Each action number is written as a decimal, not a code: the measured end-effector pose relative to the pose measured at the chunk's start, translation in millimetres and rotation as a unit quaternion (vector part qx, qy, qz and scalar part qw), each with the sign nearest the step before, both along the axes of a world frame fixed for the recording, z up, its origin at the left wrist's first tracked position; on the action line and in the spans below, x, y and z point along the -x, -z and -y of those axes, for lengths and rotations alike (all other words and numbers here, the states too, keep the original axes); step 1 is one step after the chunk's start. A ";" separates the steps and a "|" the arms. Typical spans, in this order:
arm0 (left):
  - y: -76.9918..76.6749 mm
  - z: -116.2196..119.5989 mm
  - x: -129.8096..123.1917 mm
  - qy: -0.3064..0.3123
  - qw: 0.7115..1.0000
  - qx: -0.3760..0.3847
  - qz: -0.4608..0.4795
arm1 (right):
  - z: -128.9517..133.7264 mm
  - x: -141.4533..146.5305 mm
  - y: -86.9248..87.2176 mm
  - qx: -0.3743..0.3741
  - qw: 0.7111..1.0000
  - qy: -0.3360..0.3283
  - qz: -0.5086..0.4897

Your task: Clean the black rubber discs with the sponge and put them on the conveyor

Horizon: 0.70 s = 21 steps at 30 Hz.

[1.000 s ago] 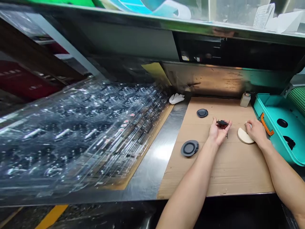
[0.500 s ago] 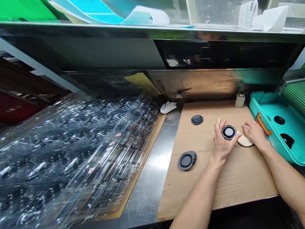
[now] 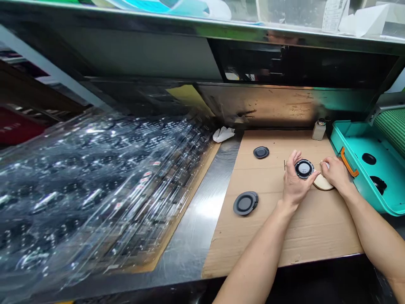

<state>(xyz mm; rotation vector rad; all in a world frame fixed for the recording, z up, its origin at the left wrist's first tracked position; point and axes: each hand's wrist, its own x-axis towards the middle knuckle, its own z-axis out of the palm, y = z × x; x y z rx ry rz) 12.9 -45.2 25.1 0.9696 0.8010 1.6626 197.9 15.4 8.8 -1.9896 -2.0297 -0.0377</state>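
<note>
A brown corrugated cardboard sheet [image 3: 319, 236] lies on a brushed-metal counter [image 3: 202, 219] and serves as the reference for all positions. Left of the sheet, a stack of clear, glossy plastic trays [image 3: 104, 181] covers much of the counter.

On the left part of the sheet, toward its near side, rests a larger dark-grey round plate [image 3: 246, 203] with a ringed centre. Over the right half of the sheet, the left hand [image 3: 295, 185] grips a black-rimmed round component with a silver-grey centre [image 3: 304, 169]. The component sits between thumb and fingers, parted by about its width, with the pale face toward the viewer. Beside it, the right hand [image 3: 339, 174] is curled at a cream-coloured flat disc [image 3: 322, 182], which lies on the sheet. A small white item shows at its fingertips; whether they clamp it cannot be told.

Near the sheet's far left corner rests a smaller dark-grey round plate [image 3: 261, 152]. Right of the sheet stands a teal plastic bin [image 3: 343, 135] with an orange handle [image 3: 349, 162]; it contains black round parts [image 3: 369, 158]. At the sheet's far right corner stands a pale bottle with a metallic cap [image 3: 319, 129].

Beyond the sheet, on an overhead shelf, a white printed paper [image 3: 335, 16] carries text too small to read.
</note>
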 end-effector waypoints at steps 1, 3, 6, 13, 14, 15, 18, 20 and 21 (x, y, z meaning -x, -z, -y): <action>-2.1 0.4 -1.5 -0.004 1.000 0.001 0.018 | -0.8 -0.5 -0.1 -0.005 1.000 0.001 0.000; -5.4 1.3 -3.3 -0.019 0.998 0.014 0.064 | -2.7 -1.4 0.1 -0.012 1.000 0.002 0.001; -2.4 0.0 0.4 -0.039 0.996 0.040 0.064 | -4.8 -2.3 1.8 -0.014 1.000 0.001 -0.007; 29.0 -21.4 23.6 -0.093 0.961 0.096 -0.244 | -3.3 -2.3 0.4 0.002 1.000 0.016 -0.010; 29.9 -21.7 25.3 -0.104 0.961 0.090 -0.240 | -3.1 -2.1 -0.4 0.001 1.000 0.017 -0.009; 29.5 -20.2 26.6 -0.109 0.964 0.085 -0.227 | -3.2 -2.0 -1.0 0.001 1.000 0.018 -0.010; 22.8 -3.4 29.8 -0.044 0.979 0.076 -0.183 | -4.2 -1.9 -1.2 0.006 1.000 0.016 -0.012; 17.2 15.8 33.5 0.036 0.977 0.066 -0.198 | -5.5 -2.1 -0.1 0.010 1.000 0.018 -0.014; 14.4 26.8 36.7 0.064 0.971 0.058 -0.224 | -6.2 -2.2 0.6 0.011 1.000 0.019 -0.016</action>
